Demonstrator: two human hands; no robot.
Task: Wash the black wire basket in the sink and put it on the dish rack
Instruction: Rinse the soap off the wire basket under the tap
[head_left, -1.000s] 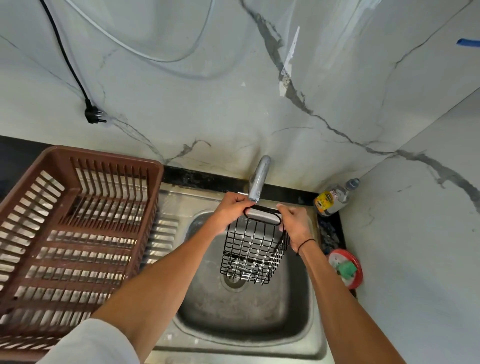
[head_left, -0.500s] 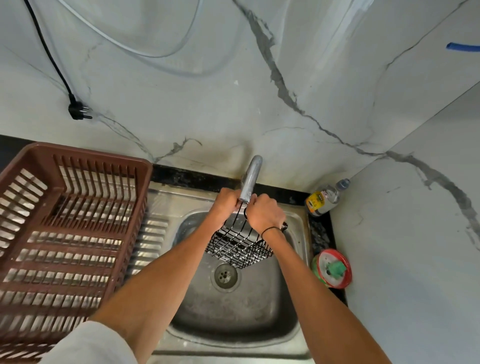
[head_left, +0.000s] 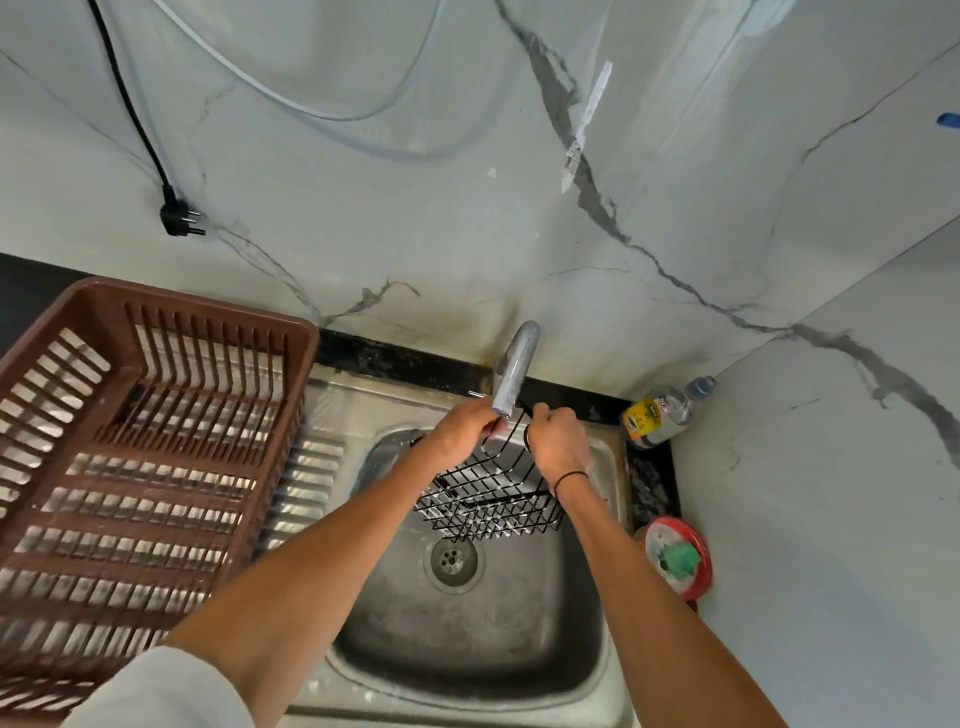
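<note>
I hold the black wire basket (head_left: 491, 499) over the sink (head_left: 467, 654), right under the tap (head_left: 514, 371); it is an open grid of thin wires, tilted, glistening wet. My left hand (head_left: 460, 428) and right hand (head_left: 558, 441) each grip its upper rim with curled fingers.

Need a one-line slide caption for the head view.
Both hands, left hand and right hand, hold black wire basket under faucet.

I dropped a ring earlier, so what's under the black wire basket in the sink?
Under the black wire basket, held above the sink, lie bare steel and the drain. No ring shows. The bowl's back is hidden by the basket, left hand and right hand.
</note>
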